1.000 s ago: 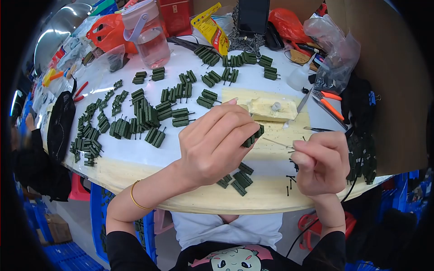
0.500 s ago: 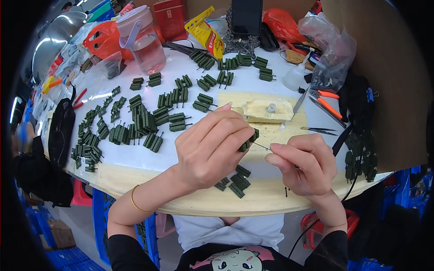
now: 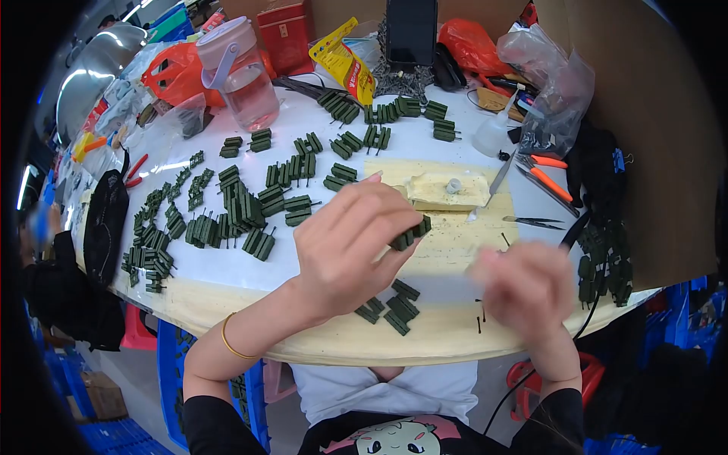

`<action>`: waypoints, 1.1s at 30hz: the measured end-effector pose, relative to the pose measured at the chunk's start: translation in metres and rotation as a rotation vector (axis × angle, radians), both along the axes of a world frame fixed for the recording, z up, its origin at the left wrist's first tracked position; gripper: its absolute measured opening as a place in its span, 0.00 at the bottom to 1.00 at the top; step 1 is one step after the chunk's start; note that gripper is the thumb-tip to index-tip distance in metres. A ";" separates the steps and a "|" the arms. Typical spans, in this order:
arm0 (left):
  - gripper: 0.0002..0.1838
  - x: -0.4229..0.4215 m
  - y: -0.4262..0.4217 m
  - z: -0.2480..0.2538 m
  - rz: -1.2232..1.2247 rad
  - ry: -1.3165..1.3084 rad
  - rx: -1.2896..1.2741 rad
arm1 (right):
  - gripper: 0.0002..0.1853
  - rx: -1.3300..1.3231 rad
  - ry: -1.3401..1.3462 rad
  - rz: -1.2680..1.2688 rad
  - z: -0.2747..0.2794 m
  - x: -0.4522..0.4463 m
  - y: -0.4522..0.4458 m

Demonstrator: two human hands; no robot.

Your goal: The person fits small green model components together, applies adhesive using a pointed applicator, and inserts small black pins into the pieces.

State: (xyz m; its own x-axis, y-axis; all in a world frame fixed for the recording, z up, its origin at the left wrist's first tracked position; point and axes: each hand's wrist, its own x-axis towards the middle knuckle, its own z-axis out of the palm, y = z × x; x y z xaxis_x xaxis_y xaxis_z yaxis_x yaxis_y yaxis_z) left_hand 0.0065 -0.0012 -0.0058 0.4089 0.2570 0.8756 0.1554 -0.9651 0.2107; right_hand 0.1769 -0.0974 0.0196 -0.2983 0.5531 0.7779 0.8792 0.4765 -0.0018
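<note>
In the head view, my left hand (image 3: pixel 339 246) has its fingers closed around a ribbed dark green piece (image 3: pixel 411 234) above the table (image 3: pixel 326 347); my right hand (image 3: pixel 531 288) is blurred, so I cannot tell its finger opening or hold. An uneven pinch could let this piece slip, and my nearby right hand could knock the thin pins (image 3: pixel 478 324). It looks matt, hard and blocky, while the cream block (image 3: pixel 447 199) seems rough-edged.

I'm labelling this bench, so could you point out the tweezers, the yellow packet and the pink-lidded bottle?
Tweezers (image 3: pixel 525 221): head view, on the dark metal body.
Yellow packet (image 3: pixel 347 67): head view, on the printed front.
Pink-lidded bottle (image 3: pixel 252 98): head view, on the clear side wall.
</note>
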 end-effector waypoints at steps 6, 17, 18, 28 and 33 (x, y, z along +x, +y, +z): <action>0.14 -0.003 0.002 0.006 -0.188 -0.063 -0.408 | 0.03 -0.051 0.295 -0.119 -0.025 0.029 0.042; 0.16 -0.003 0.000 -0.002 -0.262 -0.116 -0.526 | 0.04 -0.060 0.274 -0.125 -0.033 0.029 0.047; 0.17 -0.003 0.000 -0.002 -0.262 -0.113 -0.527 | 0.04 -0.074 0.245 -0.127 -0.034 0.029 0.048; 0.15 0.001 0.003 -0.003 -0.343 -0.258 -0.639 | 0.04 -0.021 0.221 -0.175 -0.028 0.027 0.046; 0.15 0.000 0.004 -0.003 -0.307 -0.257 -0.593 | 0.03 -0.135 0.262 -0.198 -0.028 0.025 0.042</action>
